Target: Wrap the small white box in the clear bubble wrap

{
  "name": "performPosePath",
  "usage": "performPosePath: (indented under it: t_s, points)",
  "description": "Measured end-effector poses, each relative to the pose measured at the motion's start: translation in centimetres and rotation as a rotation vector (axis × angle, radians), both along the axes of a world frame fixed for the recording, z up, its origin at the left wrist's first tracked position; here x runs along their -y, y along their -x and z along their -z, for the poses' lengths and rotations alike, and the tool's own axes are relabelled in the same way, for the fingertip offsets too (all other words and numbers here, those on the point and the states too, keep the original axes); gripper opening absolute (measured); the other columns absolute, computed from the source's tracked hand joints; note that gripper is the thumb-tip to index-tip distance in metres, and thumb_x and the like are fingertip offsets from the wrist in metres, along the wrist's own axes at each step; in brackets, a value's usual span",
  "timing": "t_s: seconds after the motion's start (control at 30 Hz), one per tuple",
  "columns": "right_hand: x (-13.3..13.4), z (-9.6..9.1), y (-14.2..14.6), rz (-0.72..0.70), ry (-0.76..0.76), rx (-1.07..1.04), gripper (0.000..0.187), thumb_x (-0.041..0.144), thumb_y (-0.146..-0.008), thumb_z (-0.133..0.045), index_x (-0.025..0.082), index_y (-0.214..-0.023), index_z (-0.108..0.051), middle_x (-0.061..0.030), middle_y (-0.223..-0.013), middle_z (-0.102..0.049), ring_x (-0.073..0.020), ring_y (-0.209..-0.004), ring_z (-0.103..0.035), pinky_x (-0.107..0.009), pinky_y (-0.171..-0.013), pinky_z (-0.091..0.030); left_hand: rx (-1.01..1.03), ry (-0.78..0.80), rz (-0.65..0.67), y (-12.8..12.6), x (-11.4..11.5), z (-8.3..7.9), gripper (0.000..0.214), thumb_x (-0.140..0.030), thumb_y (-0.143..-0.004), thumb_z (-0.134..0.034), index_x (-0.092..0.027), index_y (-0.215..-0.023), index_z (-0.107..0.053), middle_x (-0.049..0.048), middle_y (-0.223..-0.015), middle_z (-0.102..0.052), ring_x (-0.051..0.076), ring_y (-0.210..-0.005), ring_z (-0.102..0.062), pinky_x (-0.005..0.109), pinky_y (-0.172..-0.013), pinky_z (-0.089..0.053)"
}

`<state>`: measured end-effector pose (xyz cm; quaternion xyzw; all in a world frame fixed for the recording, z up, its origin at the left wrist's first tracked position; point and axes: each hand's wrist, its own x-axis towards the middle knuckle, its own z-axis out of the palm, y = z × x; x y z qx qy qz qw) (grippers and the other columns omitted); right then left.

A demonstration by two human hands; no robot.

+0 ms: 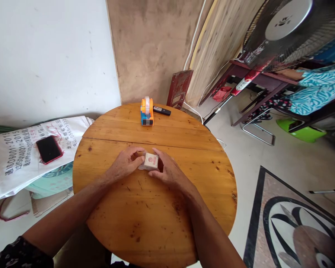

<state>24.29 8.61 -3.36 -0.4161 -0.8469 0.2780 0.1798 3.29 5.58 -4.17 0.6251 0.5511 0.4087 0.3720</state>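
Observation:
A small pale box (151,160) with red print on top lies near the middle of the round wooden table, between my hands. Clear plastic film (143,166) shows along its left side. My left hand (126,163) has its thumb and forefinger bent at the box's left edge, gripping it by the film side. From the right, my right hand (169,170) curves round the box, forefinger at the far corner and thumb at the near one. The other fingers of both hands are partly hidden.
An orange and blue tape dispenser (147,113) stands at the table's far side, beside a black remote control (162,110). A phone (49,149) lies on white sacks at left. A standing fan (289,22) and a seated person (318,89) are at right.

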Motion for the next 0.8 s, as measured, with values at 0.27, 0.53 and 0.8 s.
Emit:
performPosePath:
  t_s: [0.27, 0.53, 0.8]
  points:
    - [-0.3, -0.1, -0.8, -0.009, 0.025, 0.006, 0.089, 0.034, -0.072, -0.075, 0.023, -0.149, -0.033, -0.0163, -0.148, -0.044, -0.0345, -0.134, -0.044, -0.055, -0.107, -0.035, 0.097, 0.089, 0.046, -0.1, -0.2, 0.5, 0.050, -0.041, -0.081, -0.059, -0.014, -0.123, -0.059, 0.0064, -0.088, -0.066, 0.017, -0.073, -0.059, 0.030, -0.067, -0.047]
    - [0.0, 0.2, 0.1, 0.009, -0.056, -0.049, 0.073, 0.021, -0.075, -0.069, 0.023, -0.143, -0.041, -0.0123, -0.131, -0.062, -0.0289, -0.120, -0.058, -0.049, -0.102, -0.042, 0.310, 0.145, 0.101, -0.4, -0.4, 1.3, 0.052, -0.038, -0.079, -0.066, -0.015, -0.124, -0.056, 0.0080, -0.102, -0.067, 0.019, -0.085, -0.062, 0.031, -0.075, -0.049]
    - [0.0, -0.1, -0.2, -0.023, 0.010, 0.001, 0.078, 0.028, -0.073, -0.072, 0.021, -0.144, -0.041, -0.0149, -0.140, -0.055, -0.0323, -0.128, -0.051, -0.053, -0.104, -0.039, 0.220, 0.161, 0.101, -0.1, -0.3, 1.3, 0.049, -0.036, -0.080, -0.064, -0.015, -0.124, -0.057, 0.0059, -0.094, -0.068, 0.017, -0.078, -0.061, 0.030, -0.070, -0.048]
